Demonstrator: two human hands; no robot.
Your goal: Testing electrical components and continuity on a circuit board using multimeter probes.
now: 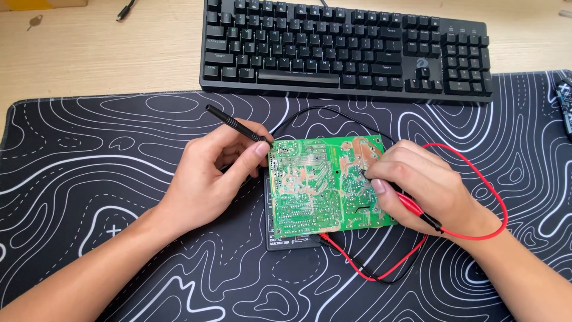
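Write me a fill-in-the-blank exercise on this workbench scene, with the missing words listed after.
1. The left hand holds a ____ probe at the circuit board's top left corner.
2. The right hand holds the ____ probe on the board.
3. The board lies on top of a dark ____.
4. Beyond the patterned mat sits a black ____.

Missing words: black; red; multimeter; keyboard
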